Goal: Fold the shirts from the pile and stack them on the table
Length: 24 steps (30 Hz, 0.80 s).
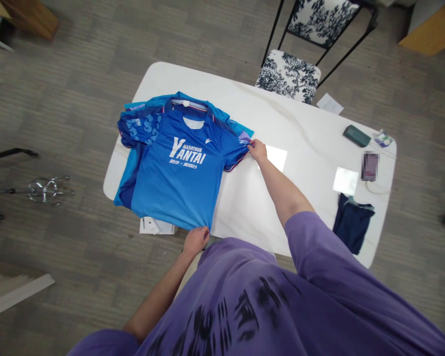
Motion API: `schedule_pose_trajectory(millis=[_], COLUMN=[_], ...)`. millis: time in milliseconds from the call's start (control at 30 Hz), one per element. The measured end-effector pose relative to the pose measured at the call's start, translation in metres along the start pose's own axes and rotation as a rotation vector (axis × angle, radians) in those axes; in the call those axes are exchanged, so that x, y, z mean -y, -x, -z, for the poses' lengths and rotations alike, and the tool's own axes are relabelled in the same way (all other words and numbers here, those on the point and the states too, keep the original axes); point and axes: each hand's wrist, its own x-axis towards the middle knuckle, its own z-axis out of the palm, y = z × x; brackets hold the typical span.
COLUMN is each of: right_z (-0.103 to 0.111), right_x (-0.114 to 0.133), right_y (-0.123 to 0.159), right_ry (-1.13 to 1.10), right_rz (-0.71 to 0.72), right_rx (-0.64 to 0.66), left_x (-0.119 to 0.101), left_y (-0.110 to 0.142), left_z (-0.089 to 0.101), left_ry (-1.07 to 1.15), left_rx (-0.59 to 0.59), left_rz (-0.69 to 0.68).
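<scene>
A blue T-shirt (174, 183) with white "Marathon Yantai" lettering lies face up, spread over other blue shirts (124, 183) whose edges show at its left and top. Its collar points away from me. Down at the near right corner of the hem, my left hand (197, 241) is closed on the cloth. My right hand (258, 150) pinches the end of the right-side sleeve, beside a small lilac patch. How the shirts underneath lie is mostly hidden.
The white table (296, 128) carries folded dark blue clothing (353, 222), a dark green case (356, 136) and a blurred-out phone-like item (370, 166) at the right. A patterned chair (289, 76) stands at the far side. A chrome stand base (44, 190) is on the floor at left.
</scene>
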Motion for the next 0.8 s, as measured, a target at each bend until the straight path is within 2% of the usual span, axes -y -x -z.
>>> schedule_pose_trajectory(millis=[67, 133, 267, 400, 633, 800], right_z=[0.012, 0.026, 0.063, 0.115, 0.223, 0.290], right_x=[-0.025, -0.060, -0.151, -0.256, -0.446, -0.567], right_y=[0.001, 0.002, 0.004, 0.010, 0.030, 0.043], right_ry=[-0.022, -0.029, -0.053, -0.111, -0.158, -0.122], right_rz=[-0.027, -0.063, -0.119, -0.156, -0.259, -0.297], right_rx=[0.001, 0.008, -0.022, -0.084, -0.209, -0.311], left_x=[-0.025, -0.056, -0.133, -0.229, -0.414, -0.519], left_y=[-0.004, -0.010, -0.031, -0.057, -0.108, -0.128], left_z=[-0.009, -0.021, -0.052, -0.091, -0.174, -0.232], left_ry=[-0.010, -0.024, -0.059, -0.086, -0.101, -0.087], left_rx=[0.044, 0.089, 0.175, 0.248, 0.389, 0.472], left_rz=[-0.040, -0.077, -0.151, -0.250, -0.457, -0.564])
